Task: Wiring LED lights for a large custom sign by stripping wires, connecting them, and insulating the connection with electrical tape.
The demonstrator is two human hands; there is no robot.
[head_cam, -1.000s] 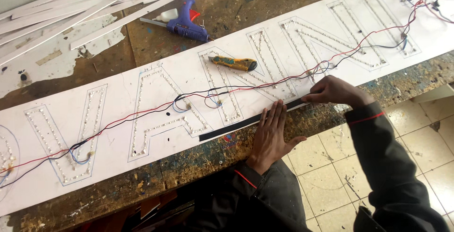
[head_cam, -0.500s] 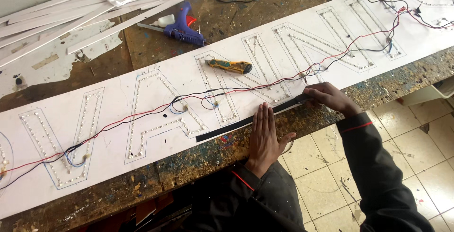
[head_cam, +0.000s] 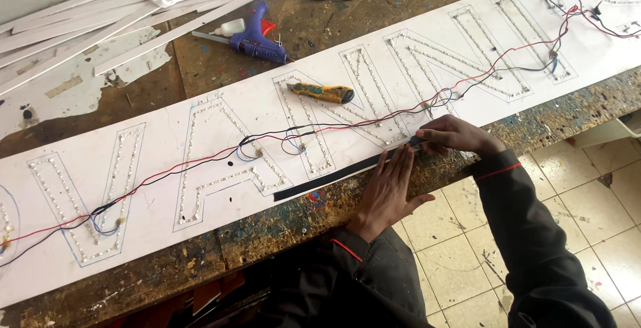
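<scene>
The left hand [head_cam: 390, 188] lies flat, fingers straight and together, pressing a black strip [head_cam: 327, 176] down along the near edge of a long white sign panel [head_cam: 160, 198]. The right hand [head_cam: 454, 134] is curled, its fingertips pinching the right end of the same strip just beside the left fingertips. The strip runs along the panel's lower edge, below the outlined letters studded with small lights. Red and black wires [head_cam: 200, 157] trail across the letters. A yellow utility knife [head_cam: 322, 92] rests on the panel above the hands; a blue glue gun [head_cam: 257, 37] lies farther back on the paint-spattered worktop [head_cam: 267, 224], near white strips [head_cam: 100, 14].
</scene>
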